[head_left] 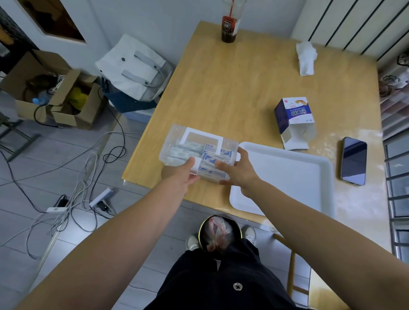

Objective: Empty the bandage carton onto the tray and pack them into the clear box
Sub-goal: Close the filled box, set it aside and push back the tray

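With left hand [186, 172] and right hand [239, 171] both gripping the near side of the clear box [174, 136], full of bandages [187, 151], at the tabletop [236, 97] corner beside the tray [291, 179], could slide off the edge and spill if tugged unevenly.
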`<action>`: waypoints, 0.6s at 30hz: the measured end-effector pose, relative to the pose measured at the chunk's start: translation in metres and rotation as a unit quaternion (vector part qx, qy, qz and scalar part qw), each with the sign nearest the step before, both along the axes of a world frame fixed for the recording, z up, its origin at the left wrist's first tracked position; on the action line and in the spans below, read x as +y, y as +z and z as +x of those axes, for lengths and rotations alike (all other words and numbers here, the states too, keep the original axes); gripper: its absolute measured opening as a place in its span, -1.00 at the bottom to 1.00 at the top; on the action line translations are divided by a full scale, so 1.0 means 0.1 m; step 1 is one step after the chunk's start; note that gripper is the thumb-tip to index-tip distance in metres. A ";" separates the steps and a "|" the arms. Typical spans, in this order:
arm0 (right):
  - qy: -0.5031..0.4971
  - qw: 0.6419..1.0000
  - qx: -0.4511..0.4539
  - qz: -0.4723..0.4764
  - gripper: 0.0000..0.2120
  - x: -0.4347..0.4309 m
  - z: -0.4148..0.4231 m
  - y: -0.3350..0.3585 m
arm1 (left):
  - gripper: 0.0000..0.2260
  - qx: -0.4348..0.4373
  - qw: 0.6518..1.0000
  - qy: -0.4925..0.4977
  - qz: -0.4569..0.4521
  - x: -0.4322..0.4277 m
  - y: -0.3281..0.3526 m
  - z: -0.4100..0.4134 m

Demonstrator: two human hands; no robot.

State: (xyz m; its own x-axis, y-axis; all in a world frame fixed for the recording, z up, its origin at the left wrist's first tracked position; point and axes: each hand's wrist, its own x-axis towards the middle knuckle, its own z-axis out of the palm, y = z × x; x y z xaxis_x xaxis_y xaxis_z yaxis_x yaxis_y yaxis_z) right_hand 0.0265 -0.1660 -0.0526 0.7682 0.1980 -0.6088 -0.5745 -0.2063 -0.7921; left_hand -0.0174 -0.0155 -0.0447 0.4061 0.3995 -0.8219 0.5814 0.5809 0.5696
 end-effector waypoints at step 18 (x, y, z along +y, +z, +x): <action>0.028 0.999 0.005 0.019 -0.45 -0.02 0.56 -0.12 | -0.65 -0.010 0.974 -0.115 0.193 -0.30 0.00 0.36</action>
State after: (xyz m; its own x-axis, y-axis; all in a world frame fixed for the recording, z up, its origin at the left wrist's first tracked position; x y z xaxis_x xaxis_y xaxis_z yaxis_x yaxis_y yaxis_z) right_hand 0.0823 -0.1682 -0.0649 0.7493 0.2645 -0.6071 -0.5704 -0.2079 -0.7946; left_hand 0.0183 -0.0455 -0.0446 0.5356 0.5743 -0.6191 0.6578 0.1759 0.7323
